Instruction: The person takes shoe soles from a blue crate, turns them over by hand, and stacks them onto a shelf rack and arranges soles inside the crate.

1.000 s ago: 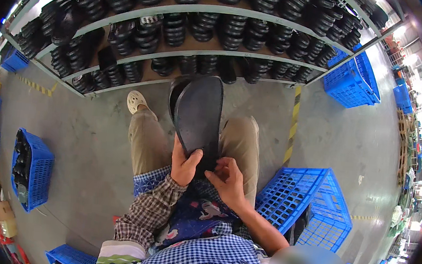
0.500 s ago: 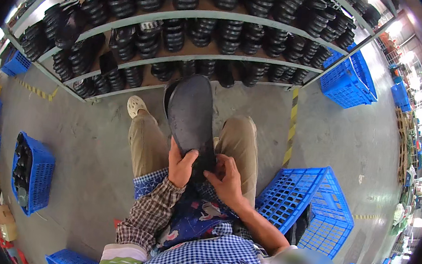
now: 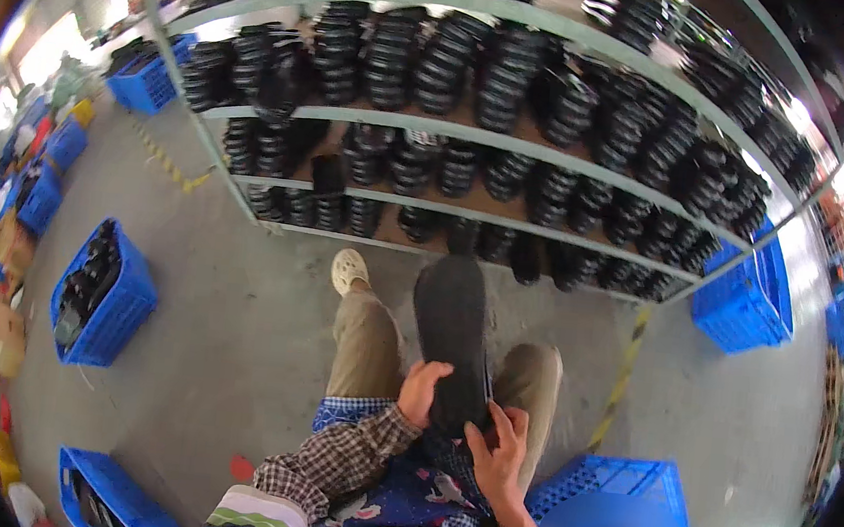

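Observation:
I sit with a long black shoe sole (image 3: 451,331) standing upright over my lap, its sole side toward me. My left hand (image 3: 421,392) grips its lower left edge, the fingers curled over the rim. My right hand (image 3: 498,451) holds the bottom end from the right, and a thin dark tool seems to lie along the sole's right edge under its fingers. My legs in tan trousers (image 3: 365,344) stretch out below, with one pale clog (image 3: 348,269) on the floor.
Grey metal shelves (image 3: 473,138) packed with stacks of black soles rise ahead. A blue crate (image 3: 622,507) sits at my right knee, another (image 3: 103,291) with dark items at left, one (image 3: 110,497) at lower left, more (image 3: 740,301) at right.
My view has tilted and shifted, so the shelves fill more of the picture. The sole has turned from its hollow inner side to its flat side. Both hands have kept their grip.

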### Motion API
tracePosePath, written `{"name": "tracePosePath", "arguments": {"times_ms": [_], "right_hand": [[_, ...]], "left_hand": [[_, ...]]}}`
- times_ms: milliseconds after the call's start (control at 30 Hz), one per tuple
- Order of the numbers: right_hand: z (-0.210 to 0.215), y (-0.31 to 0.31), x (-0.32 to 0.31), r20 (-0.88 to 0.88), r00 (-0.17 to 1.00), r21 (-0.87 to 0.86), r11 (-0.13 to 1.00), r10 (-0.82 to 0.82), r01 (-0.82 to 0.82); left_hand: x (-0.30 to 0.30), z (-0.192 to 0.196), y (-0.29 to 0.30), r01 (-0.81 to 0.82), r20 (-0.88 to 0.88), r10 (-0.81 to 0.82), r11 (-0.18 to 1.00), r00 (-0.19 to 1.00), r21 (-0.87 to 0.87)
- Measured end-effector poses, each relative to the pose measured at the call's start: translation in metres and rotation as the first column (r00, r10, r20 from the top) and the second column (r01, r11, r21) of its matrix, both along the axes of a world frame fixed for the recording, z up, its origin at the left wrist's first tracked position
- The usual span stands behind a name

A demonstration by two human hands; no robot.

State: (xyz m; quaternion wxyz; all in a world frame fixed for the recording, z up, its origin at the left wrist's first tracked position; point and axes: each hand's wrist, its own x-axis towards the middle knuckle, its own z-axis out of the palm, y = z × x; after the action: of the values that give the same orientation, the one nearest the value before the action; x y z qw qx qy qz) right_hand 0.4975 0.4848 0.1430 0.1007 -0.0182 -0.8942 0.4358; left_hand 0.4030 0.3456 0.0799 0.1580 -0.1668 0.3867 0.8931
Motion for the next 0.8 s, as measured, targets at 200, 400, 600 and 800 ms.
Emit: {"name": "tracePosePath", "arguments": {"times_ms": [200,400,600,800], "right_hand": [[-0.03,-0.009,0.005,0.214,0.974,-0.595,0.8,0.067,0.075],[-0.008,-0.03,0.002,0.136,0.989,-0.618,0.785,0.055,0.041],[0.02,0.011,-0.013,0.214,0.977,-0.846,0.496,-0.013,0.192],[0.073,0.081,-0.037,0.032,0.964,-0.835,0.523,-0.263,0.17]], "left_hand": [[0.001,0.021,-0.007,-0.012,0.031,0.009,0.997,0.999,0.073],[-0.006,-0.033,-0.011,0.098,0.043,-0.11,0.972,0.993,0.214],[-0.001,0.028,0.011,0.116,0.011,-0.128,0.924,0.992,0.363],[-0.007,0.009,-0.011,0.139,-0.296,-0.181,0.978,0.938,-0.157]]}}
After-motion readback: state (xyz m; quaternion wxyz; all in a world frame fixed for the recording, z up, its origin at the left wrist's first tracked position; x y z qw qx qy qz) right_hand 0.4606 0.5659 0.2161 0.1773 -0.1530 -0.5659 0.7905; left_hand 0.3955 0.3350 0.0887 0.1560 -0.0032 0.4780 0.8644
